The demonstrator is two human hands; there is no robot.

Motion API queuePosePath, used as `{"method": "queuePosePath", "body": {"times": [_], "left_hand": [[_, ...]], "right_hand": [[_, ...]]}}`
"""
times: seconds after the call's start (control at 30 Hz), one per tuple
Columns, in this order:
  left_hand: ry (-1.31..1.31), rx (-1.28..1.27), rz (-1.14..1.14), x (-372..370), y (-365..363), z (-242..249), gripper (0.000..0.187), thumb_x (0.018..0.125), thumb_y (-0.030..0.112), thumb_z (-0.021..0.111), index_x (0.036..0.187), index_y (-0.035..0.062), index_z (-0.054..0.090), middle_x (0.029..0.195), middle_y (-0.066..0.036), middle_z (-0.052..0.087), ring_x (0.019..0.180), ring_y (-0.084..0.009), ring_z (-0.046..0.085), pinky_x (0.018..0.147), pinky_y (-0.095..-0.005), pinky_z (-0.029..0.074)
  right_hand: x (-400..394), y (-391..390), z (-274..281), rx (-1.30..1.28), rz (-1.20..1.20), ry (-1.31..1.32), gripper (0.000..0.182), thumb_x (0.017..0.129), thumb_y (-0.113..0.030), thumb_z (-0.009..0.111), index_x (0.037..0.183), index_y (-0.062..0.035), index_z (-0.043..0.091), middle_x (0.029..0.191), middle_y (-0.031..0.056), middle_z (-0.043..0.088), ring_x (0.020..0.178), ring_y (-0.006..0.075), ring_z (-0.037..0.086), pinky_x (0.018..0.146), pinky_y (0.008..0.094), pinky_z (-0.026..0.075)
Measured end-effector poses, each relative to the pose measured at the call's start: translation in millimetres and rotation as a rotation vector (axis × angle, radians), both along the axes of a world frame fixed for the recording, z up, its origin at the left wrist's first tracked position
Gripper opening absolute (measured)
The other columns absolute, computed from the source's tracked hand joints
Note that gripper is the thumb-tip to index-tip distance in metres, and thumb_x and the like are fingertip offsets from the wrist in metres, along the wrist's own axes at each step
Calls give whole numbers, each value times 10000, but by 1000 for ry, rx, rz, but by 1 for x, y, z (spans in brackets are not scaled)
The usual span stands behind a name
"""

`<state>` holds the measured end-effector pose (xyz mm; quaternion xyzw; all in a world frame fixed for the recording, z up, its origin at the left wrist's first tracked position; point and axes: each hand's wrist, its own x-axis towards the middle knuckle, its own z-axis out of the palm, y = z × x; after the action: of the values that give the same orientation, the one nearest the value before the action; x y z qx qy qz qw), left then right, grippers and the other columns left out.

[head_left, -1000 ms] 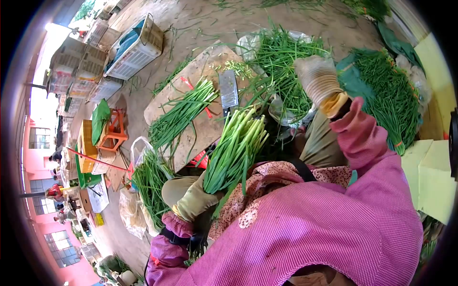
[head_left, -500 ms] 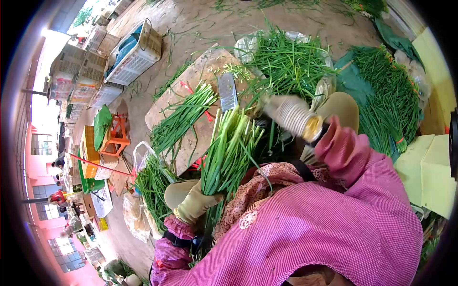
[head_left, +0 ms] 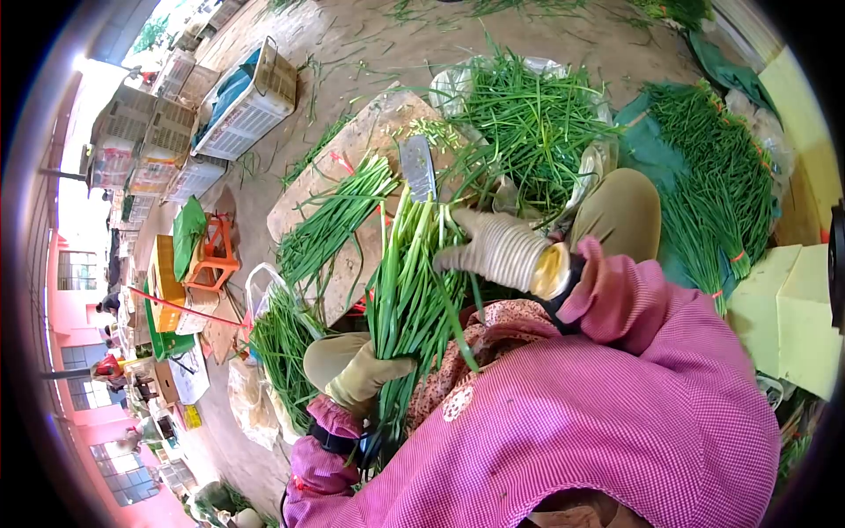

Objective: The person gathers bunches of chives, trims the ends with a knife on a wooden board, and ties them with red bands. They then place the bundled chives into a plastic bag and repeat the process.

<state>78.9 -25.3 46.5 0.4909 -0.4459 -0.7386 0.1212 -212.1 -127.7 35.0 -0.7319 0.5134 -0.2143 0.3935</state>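
The left hand (head_left: 363, 377), in an olive glove, was clamped around the lower end of a bunch of green chives (head_left: 412, 286), its fingers (head_left: 387, 368) wrapped tight on the stalks. The bunch stood nearly upright over the person's lap, its pale cut ends pointing up toward the near edge of the wooden board (head_left: 370, 141). The right hand (head_left: 488, 246), in a ribbed white glove, lay against the upper right side of the bunch; its fingers (head_left: 453, 258) touched the stalks, loosely curled, not closed around them.

A cleaver (head_left: 417, 166) lay flat on the board just beyond the bunch's tips, with a second bundle of chives (head_left: 330, 224) lying across the board's left half, beside red ties (head_left: 345, 159). A loose heap of chives (head_left: 528, 123) spread past the board's right edge on the ground. More chives (head_left: 713, 176) lay on a green sheet further right. White crates (head_left: 251, 92) stood on the ground beyond the board's far left corner.
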Motion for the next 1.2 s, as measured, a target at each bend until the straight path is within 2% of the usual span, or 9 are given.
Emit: {"method": "queuePosePath", "body": {"times": [0.1,0.27,0.4,0.47,0.73,0.93,1.07,1.17,1.2], "left_hand": [[-32,-80,-26,-5,0,3,446,847,121,694,1267,13,587,1128,-39,656,1026,-154,583,940,-307,444],[-2,-46,-34,4,4,-4,484,848,118,698,1300,11,561,1173,-37,638,1059,-148,568,960,-305,429],[7,-16,-55,10,6,-8,513,834,117,718,1310,14,556,1194,-30,631,1078,-147,563,971,-304,423],[33,29,7,7,8,-8,536,821,127,737,1315,21,558,1195,-27,630,1086,-149,563,977,-306,420],[34,49,-7,4,0,-5,540,820,159,744,1313,27,567,1181,-28,638,1071,-155,571,972,-308,427],[77,46,-48,6,-6,-11,474,830,135,727,1270,22,594,1149,-35,654,1029,-152,588,944,-305,448],[-33,9,-30,24,6,-15,427,822,107,729,1225,16,620,1109,-39,671,998,-146,600,928,-301,459],[-24,82,46,29,18,-13,427,811,104,739,1213,11,628,1097,-40,677,991,-141,603,920,-298,463],[-11,103,62,31,19,-13,429,809,100,738,1213,10,627,1099,-39,677,991,-140,603,915,-296,465]], "right_hand": [[15,3,4,119,68,270,596,849,-492,632,1148,15,538,900,278,658,854,440,651,774,471,521],[6,-9,-3,186,254,283,485,859,-443,605,1126,-38,580,886,232,674,859,414,661,775,482,517],[-3,-18,-27,6,365,258,466,852,-419,607,1093,-20,623,862,235,671,836,410,663,772,470,517],[2,-21,-5,447,266,167,455,849,-401,602,1079,-10,636,869,217,679,830,401,667,770,467,518],[2,-22,-5,196,147,328,490,845,-368,574,1239,-77,587,964,234,690,911,398,672,824,475,532],[-8,-26,-5,-35,106,405,381,876,-353,539,1179,-145,643,912,179,698,869,375,679,806,438,534],[-59,-65,4,-45,-410,425,327,922,-364,552,1044,-77,651,952,219,686,910,384,658,832,473,511],[-107,-89,-19,-289,-512,337,352,910,-371,569,1078,-72,649,992,233,678,954,369,658,850,457,508],[-109,-92,-19,-465,-470,607,369,892,-372,593,1092,-67,649,1009,225,675,975,365,649,867,454,499]]}}
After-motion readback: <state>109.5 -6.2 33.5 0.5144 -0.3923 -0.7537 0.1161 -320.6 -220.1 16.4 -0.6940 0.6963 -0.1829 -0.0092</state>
